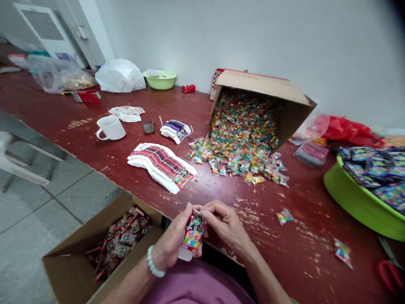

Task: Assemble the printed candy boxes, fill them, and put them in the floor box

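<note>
A small red printed candy box (192, 233) is gripped in my left hand (174, 236), its white bottom flap hanging out below. The fingers of my right hand (226, 221) pinch together at the top edge of the same box. Just beyond my hands on the red table lies a fanned stack of flat red-and-white candy boxes (161, 164). Small clear packets of coloured candy (240, 162) spill from a cardboard carton (297, 114) lying on its side. Below my left arm, an open cardboard box (66, 266) holds many red printed boxes (123, 236).
A white mug (110, 128) and a smaller purple stack of flat boxes (176, 130) stand behind the red stack. At right are a green basin (344, 207) of dark packets, two loose candy packets (342, 252), and red-handled scissors (389, 276). A white stool (25, 156) is at left.
</note>
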### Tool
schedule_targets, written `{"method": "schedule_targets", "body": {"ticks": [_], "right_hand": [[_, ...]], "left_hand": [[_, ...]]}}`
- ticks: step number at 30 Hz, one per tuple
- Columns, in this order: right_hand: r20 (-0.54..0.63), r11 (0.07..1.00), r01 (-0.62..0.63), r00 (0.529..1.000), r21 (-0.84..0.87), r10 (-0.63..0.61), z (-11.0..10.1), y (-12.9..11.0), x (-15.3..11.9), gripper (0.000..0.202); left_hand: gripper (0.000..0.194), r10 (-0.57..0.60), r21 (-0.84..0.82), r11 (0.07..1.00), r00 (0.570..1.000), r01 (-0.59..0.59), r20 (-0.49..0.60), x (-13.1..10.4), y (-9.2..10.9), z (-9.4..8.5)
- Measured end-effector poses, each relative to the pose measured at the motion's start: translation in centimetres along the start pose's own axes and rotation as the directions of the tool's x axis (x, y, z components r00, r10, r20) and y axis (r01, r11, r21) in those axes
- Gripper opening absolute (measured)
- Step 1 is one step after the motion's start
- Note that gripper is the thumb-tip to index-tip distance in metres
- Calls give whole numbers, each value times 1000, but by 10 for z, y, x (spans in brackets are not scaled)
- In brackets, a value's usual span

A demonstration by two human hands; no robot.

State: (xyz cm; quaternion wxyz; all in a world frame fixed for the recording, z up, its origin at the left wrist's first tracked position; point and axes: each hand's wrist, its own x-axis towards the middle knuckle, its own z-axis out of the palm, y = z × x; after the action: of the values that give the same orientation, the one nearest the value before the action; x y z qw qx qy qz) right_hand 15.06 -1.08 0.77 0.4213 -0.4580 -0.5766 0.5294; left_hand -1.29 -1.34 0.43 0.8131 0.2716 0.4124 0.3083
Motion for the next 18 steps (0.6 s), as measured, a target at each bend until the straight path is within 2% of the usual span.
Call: {"method": "schedule_targets", "body": {"ticks": [3,6,10,14,18], "right_hand": [[34,973,-151,988,177,148,2,1,6,23],[71,941,-180,984,288,166,5,3,13,22],[108,882,-196,980,428,166,8,3,16,21],[55,921,-145,989,361,134,9,1,13,16],[43,996,-21,999,88,18,5,-5,7,11]], "left_hand": [[65,55,95,994,998,-52,-27,1,2,1],[67,96,172,981,995,-91,-19,1,5,-1],[69,110,225,967,993,-118,49,2,6,-7],[68,131,249,958,990,-140,54,2,8,-11],[67,141,275,949,988,-152,61,-1,10,-12]]}}
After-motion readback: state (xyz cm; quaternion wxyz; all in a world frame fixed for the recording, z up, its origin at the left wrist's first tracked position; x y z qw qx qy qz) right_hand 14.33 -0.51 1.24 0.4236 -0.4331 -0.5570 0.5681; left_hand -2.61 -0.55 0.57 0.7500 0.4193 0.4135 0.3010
